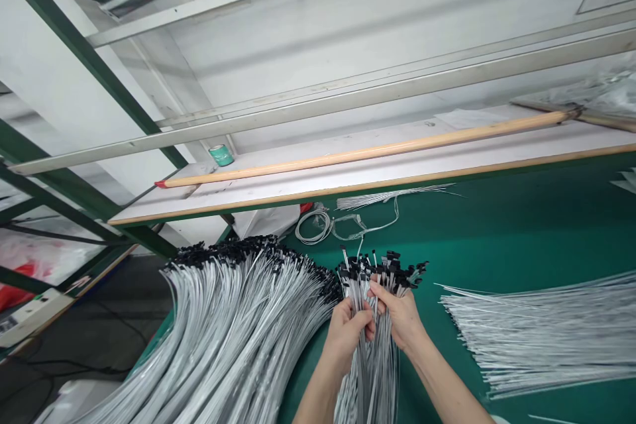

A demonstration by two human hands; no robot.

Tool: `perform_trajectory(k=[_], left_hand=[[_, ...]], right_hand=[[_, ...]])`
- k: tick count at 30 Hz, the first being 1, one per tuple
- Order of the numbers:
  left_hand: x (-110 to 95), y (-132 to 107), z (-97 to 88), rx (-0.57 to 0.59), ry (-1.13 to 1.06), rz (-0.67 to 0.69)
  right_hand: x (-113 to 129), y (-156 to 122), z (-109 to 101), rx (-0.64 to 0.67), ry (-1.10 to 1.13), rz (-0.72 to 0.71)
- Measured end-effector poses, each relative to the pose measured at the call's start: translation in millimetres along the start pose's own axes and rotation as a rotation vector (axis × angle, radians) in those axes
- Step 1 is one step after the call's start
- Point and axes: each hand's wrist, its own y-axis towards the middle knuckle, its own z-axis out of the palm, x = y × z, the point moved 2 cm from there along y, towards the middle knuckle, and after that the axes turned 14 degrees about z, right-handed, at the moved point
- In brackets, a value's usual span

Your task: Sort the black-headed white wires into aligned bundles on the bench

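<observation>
White wires (370, 377) fill left hand (345, 338) and right hand (400, 318).

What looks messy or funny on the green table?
A loose white cable lies in a tangled coil on the green mat, behind the wire bundle held by the left hand and right hand. It looks odd because the wire pile nearby lies in straight, tidy rows.
</observation>
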Motion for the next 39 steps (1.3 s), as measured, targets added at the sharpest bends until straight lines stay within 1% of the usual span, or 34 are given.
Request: perform_trajectory(k=[4, 7, 10, 13, 17, 22, 26, 34, 39], left_hand=[[-2, -2, 1.5, 0.049, -0.078, 0.037], [-4, -3, 1.3, 0.062, -0.128, 0.047], [-4, -3, 0.1, 0.049, -0.164, 0.054], [-2, -1, -1.9, 0.010, -0.148, 0.051], [1, 1, -3.3, -0.003, -0.079, 0.067], [3, 0, -3.8, -0.008, -0.066, 0.053], [5, 0, -2.5, 0.024, -0.110, 0.058], [7, -2, -2.7, 0.032, -0.138, 0.038], [1, -3, -0.2, 0.039, -0.137, 0.045]], right_hand=[[0, -1, 1, 0.047, 0.046, -0.024], [1, -3, 3, 0.077, 0.050, 0.016], [1, -6, 5, 0.078, 0.070, 0.040], [-1, -5, 5, 0.070, 0.058, 0.005], [-3, -3, 4, 0.128, 0.036, -0.037], [0, -6, 7, 0.166, 0.031, 0.006], [1, -8, 10, 0.178, 0.018, 0.047], [2, -8, 8, 0.191, -0.024, 0.096], [0, -5, 7, 0.279, 0.032, 0.110]])
